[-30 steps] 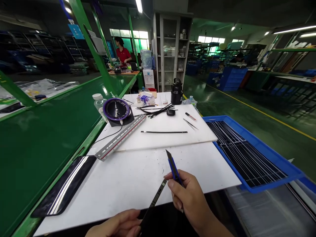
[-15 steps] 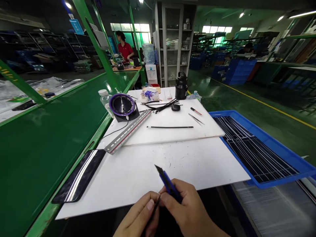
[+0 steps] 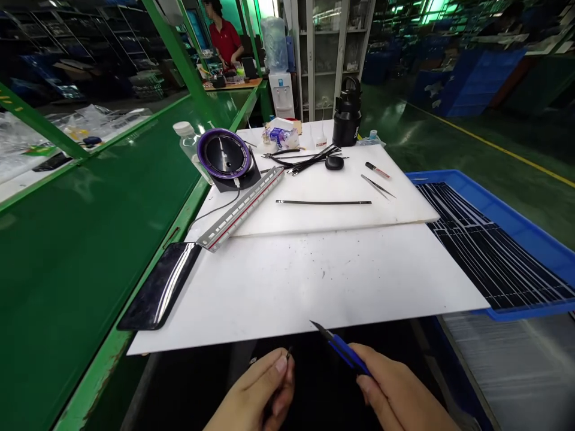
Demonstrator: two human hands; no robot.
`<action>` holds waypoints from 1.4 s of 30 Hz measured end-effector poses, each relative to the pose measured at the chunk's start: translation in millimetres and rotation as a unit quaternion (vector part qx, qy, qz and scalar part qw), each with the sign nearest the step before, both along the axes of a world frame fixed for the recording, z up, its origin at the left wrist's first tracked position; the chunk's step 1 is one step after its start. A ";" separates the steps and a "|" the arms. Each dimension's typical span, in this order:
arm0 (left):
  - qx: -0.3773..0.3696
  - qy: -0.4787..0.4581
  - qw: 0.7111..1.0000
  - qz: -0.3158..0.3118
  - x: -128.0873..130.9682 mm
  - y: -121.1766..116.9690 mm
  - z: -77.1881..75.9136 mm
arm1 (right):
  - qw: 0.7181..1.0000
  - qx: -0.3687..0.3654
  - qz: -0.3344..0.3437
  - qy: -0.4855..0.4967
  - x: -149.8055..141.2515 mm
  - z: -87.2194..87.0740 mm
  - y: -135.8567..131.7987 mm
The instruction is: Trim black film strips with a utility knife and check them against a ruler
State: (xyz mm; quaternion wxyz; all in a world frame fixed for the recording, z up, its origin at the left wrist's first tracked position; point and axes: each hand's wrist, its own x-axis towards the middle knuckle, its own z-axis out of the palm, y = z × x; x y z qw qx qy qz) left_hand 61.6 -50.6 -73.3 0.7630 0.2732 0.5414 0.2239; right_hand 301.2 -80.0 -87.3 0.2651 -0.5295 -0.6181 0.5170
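Note:
My right hand point(image 3: 390, 383) is closed around a blue utility knife point(image 3: 348, 353), its dark blade out and pointing up to the left. To its left, my left hand point(image 3: 265, 386) pinches the end of a thin dark strip point(image 3: 288, 352); most of that strip is hidden by the fingers. Both hands are in front of the near edge of the white board point(image 3: 269, 287), and the knife is apart from the strip. A single black strip point(image 3: 323, 202) lies flat across the raised white foam pad point(image 3: 309, 218) beyond them.
A triangular scale ruler point(image 3: 242, 209), a phone point(image 3: 159, 287) and a round purple-rimmed fan point(image 3: 224, 154) sit on the left. Farther back are a bundle of black strips point(image 3: 314, 160), tweezers point(image 3: 377, 187) and a black bottle point(image 3: 347, 114). A blue tray point(image 3: 516, 312) of strips stands right.
My hands have moved apart. The right hand with the knife has shifted right, away from the left hand and the strip. The camera view has tilted down.

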 end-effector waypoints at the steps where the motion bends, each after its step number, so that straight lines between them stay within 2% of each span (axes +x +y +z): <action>1: 0.002 0.001 1.000 0.010 4.4 -0.5 -0.7 | 1.000 0.011 0.013 -0.004 -2.6 -1.0 1.6; 7: -0.014 -0.005 0.999 0.050 8.8 6.2 -7.2 | 0.992 0.077 0.077 -0.066 -6.0 0.5 10.8; 11: -0.030 0.009 0.998 0.058 9.3 9.5 -10.5 | 0.973 0.112 0.138 -0.150 -5.5 5.4 18.5; 14: -0.043 0.015 0.998 0.054 10.9 11.5 -9.7 | 0.960 0.106 0.163 -0.201 -7.2 9.3 23.5; 23: -0.081 0.021 0.996 0.042 10.1 22.0 -2.4 | 0.947 0.062 0.195 -0.246 -10.3 12.1 29.4; 34: -0.078 0.018 0.996 0.033 8.6 20.5 -3.3 | 0.933 0.098 0.216 -0.270 -7.7 15.0 32.9; 42: -0.084 0.035 0.996 0.019 10.4 23.6 -1.6 | 0.909 0.137 0.233 -0.317 -5.6 13.7 33.5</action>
